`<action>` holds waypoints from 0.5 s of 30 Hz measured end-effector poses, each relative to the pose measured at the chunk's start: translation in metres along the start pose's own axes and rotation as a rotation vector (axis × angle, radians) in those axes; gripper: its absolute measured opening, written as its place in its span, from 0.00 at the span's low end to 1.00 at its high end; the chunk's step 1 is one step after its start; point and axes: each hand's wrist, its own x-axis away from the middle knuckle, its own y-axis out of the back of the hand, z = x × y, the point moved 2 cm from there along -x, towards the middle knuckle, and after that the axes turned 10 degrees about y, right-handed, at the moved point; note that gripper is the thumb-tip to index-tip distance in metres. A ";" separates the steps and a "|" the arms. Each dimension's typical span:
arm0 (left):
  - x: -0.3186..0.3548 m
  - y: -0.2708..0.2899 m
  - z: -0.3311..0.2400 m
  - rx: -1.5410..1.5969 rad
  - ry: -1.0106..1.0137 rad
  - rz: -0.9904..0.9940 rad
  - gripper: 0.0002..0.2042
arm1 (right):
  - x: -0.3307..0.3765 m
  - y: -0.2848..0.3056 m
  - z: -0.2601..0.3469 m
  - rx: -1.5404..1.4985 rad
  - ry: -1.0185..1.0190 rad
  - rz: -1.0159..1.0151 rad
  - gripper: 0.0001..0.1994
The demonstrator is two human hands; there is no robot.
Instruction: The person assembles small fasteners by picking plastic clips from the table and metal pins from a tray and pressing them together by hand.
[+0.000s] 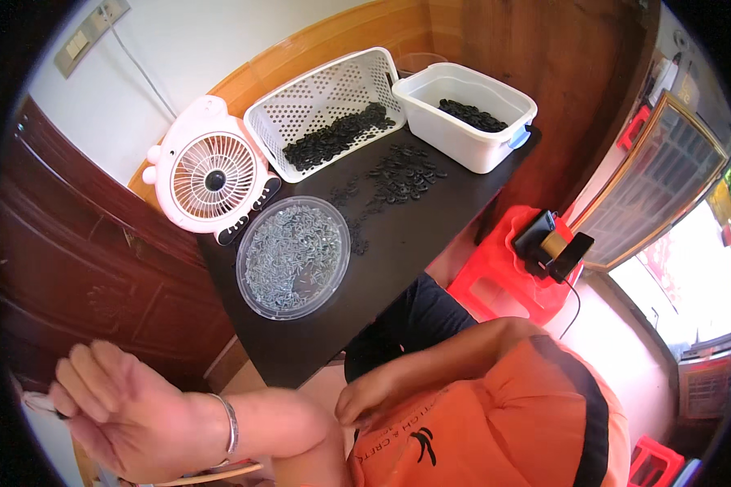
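My left hand [114, 406], with a silver bracelet [232, 426] at its wrist, is raised at the lower left, away from the table. Its fingers curl in, and a small whitish piece with a dark spot [41, 403] shows by the fingertips; I cannot make out what it is. Against the front of my orange shirt [495, 414] rests my right hand [367, 398], its fingers bent together and partly hidden behind my left arm. Nearest on the table stands a round clear tub [345, 243] of small silvery screw-like metal pieces.
On the dark table [398, 252] lie loose small black parts [406, 172]. A white perforated basket [268, 122] and a white bin [471, 146] hold more. A pink fan [214, 180] stands at the left. Right of the table, a red stool [495, 284] carries a dark device [552, 243].
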 end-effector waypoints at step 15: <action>0.120 0.067 0.088 -0.409 0.437 -0.426 0.06 | 0.124 0.171 0.185 1.806 -0.203 -0.898 0.08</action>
